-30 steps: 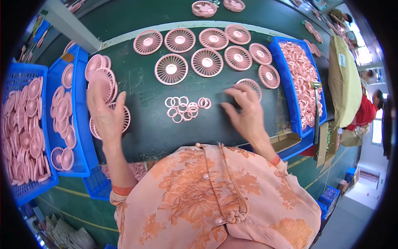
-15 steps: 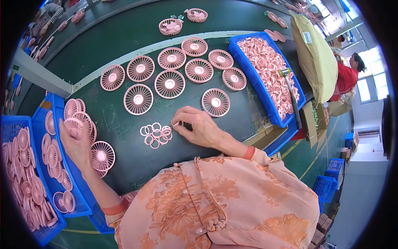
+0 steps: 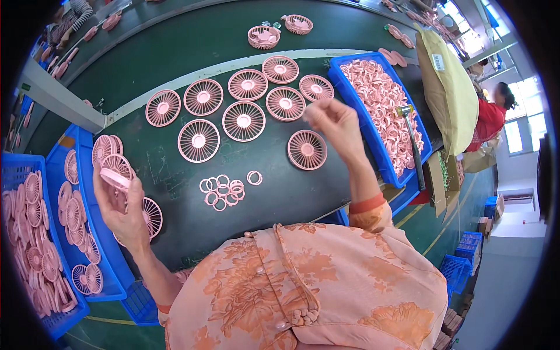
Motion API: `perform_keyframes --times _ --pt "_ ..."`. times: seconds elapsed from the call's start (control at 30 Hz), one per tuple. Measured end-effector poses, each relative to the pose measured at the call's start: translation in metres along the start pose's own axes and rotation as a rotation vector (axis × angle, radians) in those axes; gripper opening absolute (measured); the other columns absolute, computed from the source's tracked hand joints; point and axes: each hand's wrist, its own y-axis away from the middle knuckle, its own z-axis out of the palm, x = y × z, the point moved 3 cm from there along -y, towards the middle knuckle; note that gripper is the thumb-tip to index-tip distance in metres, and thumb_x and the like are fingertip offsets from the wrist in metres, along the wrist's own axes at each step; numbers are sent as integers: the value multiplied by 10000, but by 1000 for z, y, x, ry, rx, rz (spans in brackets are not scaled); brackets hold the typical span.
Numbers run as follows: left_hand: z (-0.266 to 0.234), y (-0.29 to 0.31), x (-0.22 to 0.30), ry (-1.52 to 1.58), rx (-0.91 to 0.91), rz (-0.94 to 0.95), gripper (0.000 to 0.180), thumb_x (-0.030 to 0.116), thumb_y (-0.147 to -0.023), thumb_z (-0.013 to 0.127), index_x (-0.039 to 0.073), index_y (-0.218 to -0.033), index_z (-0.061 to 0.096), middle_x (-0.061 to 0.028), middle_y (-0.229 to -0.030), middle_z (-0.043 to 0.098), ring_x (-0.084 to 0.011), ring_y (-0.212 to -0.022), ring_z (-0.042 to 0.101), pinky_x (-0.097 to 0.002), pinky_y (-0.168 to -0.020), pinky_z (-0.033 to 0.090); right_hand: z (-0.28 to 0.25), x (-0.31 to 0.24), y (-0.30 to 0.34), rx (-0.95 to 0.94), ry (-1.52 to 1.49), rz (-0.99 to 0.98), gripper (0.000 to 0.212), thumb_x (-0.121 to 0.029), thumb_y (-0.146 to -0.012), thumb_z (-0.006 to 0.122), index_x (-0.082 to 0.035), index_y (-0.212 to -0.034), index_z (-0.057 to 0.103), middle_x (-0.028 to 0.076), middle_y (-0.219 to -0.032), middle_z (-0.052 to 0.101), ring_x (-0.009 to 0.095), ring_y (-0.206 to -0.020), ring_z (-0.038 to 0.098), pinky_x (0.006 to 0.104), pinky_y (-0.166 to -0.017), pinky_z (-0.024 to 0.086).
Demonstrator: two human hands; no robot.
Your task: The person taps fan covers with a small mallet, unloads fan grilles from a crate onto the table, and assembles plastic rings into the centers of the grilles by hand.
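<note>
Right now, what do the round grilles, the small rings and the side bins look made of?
Round grilles: likely moulded plastic, matte pink, thin even spokes. Small rings: apparently the same pink plastic, smooth. Blue bins: rigid plastic, slightly glossy walls.

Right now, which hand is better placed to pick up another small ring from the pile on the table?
Probably the right hand: it looks free, raised above the pink rings. The left hand already grips a fan grille over the blue bin.
</note>
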Motion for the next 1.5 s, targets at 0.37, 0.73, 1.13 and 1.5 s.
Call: perform_keyframes --times 0.37,0.73,1.13,1.5 --pt "38 28 13 145 -154 -146 902 160 -828 824 12 -1580 348 -226 -1544 430 -324 -1419 459 -434 -1135 430 -33 29 -49 171 381 6 219 -223 -975 740 -7 -980 701 29 -860 712 67 -771 644 218 -699 517" --pt "85 61 -5 894 -480 -626 704 532 -1033 475 -33 -1454 456 -186 -1250 642 -277 -1030 699 -425 -873 618 54 10 37 -322 -542 261 56 -120 -994 705 -74 -1021 686 39 -1157 713 82 -921 659 225 -804 546" --pt "81 69 8 1172 -514 -725 761 515 -1025 436 -67 -1513 390 -295 -1401 564 -418 -1242 627 -511 -984 580 116 -20 62 -588 -658 352 338 -100 -990 701 -44 -1312 615 28 -1139 690 88 -911 636 239 -800 542" --pt "83 77 -9 1174 -499 -665 678 585 -1017 561 -5 -1347 521 -141 -1176 668 -201 -1015 708 -395 -869 618 121 -33 70 -657 -565 287 314 -73 -1010 660 -10 -1313 609 54 -1166 689 108 -981 689 245 -859 574"
